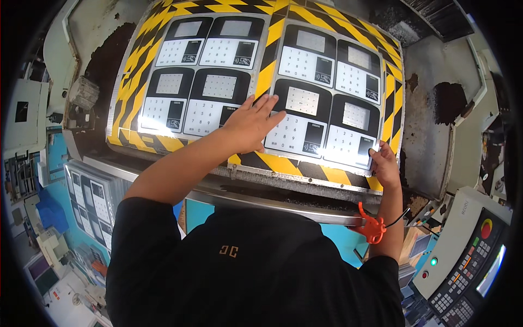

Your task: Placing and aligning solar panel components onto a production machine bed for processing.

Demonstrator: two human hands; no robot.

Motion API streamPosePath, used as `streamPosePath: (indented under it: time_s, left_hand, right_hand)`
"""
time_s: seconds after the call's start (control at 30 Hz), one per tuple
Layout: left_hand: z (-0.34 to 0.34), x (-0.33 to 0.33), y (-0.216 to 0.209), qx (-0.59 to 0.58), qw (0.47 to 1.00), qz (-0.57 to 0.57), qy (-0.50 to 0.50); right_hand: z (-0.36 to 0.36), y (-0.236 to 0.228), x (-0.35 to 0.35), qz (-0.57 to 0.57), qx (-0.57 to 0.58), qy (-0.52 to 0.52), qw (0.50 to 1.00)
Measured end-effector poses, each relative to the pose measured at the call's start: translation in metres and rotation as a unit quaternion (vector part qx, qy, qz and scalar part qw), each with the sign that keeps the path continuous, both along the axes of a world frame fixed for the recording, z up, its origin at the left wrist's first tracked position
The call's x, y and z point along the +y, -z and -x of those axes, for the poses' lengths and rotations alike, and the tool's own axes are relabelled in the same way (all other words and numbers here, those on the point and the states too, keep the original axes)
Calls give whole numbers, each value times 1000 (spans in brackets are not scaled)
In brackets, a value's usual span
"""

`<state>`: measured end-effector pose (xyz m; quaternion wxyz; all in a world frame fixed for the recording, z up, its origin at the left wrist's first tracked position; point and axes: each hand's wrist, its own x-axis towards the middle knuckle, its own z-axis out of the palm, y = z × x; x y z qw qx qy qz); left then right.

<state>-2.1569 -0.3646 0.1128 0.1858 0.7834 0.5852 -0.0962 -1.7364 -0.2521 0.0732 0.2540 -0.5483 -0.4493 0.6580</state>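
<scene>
Two flat sheets printed with black-and-white keypad panels lie side by side on a machine bed edged with black-and-yellow striped tape (267, 76). My left hand (251, 126) rests flat with fingers spread, across the strip between the left keypad sheet (210, 82) and the right keypad sheet (330, 101). It covers part of both sheets' inner edges. At the near right corner of the right sheet, my right hand (385, 165) grips the edge, thumb on top; its other fingers are partly hidden.
A metal rail (283, 205) runs along the bed's near side. An orange plastic piece (373, 223) with a black cord is by my right forearm. More keypad sheets (90, 201) are stacked at lower left. A control panel (463, 267) with a red knob stands at lower right.
</scene>
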Motion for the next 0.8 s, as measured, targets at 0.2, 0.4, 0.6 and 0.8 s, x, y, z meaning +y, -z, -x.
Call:
streamPosePath:
  time_s: [0.2, 0.4, 0.6, 0.8]
  left_hand:
    - [1, 16, -5, 2, 998, 51, 35]
    - [2, 19, -7, 1, 998, 59, 37]
    - [3, 20, -6, -2, 997, 64, 34]
    - [5, 20, -3, -5, 998, 58, 38]
  right_hand:
    - [-8, 1, 2, -3, -11, -31, 999]
    - [-7, 2, 4, -1, -1, -24, 1000]
    - [-17, 12, 7, 12, 1, -35, 999]
    - [-19, 13, 9, 5, 6, -57, 998]
